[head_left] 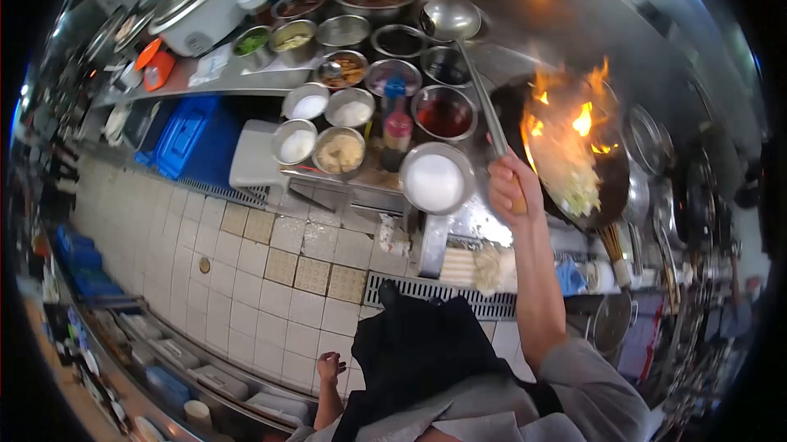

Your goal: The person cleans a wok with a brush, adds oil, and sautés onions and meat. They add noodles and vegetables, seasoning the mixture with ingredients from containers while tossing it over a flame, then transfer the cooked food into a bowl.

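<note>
A right hand (515,185) grips a long-handled steel ladle (480,98); the left hand (330,367) hangs loose, seemingly empty. Chopped pale-green food (580,190) lies amid flames in a round black wok (615,185), right of the ladle; cooking looks under way, not finished.

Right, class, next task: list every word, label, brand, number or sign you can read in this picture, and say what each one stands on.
No text can be read anywhere in this picture.
White cooker: a small marking on its front, too small to read.
Bottle beside the metal bowls: a coloured band that may be a label, too blurred to read.
</note>
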A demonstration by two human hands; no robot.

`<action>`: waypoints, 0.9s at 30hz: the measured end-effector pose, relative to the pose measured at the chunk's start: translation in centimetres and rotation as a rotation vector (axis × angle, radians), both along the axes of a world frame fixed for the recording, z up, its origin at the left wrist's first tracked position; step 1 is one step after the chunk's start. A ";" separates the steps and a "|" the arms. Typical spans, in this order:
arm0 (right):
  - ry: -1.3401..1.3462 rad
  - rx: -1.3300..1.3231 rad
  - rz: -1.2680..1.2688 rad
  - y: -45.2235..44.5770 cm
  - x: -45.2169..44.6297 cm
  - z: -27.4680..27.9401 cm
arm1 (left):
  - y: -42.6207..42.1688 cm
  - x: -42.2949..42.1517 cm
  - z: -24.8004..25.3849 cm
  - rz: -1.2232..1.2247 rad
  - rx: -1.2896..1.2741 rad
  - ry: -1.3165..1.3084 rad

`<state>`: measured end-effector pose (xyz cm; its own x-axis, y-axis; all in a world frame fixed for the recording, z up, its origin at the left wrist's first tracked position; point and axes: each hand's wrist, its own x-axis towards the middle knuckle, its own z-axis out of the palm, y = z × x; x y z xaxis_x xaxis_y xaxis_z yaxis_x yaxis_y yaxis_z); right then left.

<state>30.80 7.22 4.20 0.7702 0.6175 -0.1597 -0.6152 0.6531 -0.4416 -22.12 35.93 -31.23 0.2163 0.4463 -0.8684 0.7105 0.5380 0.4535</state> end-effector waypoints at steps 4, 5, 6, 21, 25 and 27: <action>0.010 -0.218 -0.239 -11.9 -11.0 1.4 | -0.7 1.8 1.4 -0.102 0.034 0.007; 0.044 -0.273 -0.309 -14.9 -13.9 1.5 | -0.9 2.0 1.8 -0.119 0.054 0.011; 0.097 -0.534 -0.406 -16.6 -16.5 2.6 | -0.9 2.2 1.5 -0.119 0.160 -0.007; -0.262 -0.926 -0.965 -19.0 -26.7 5.4 | 7.0 39.8 26.3 -1.011 1.216 -0.672; -0.135 -1.077 -0.952 -9.6 -28.9 3.6 | 7.4 45.6 27.9 -1.573 1.239 -0.818; -0.040 -1.056 -0.947 -5.1 -29.6 3.3 | 8.3 47.2 27.1 -1.704 1.133 -0.800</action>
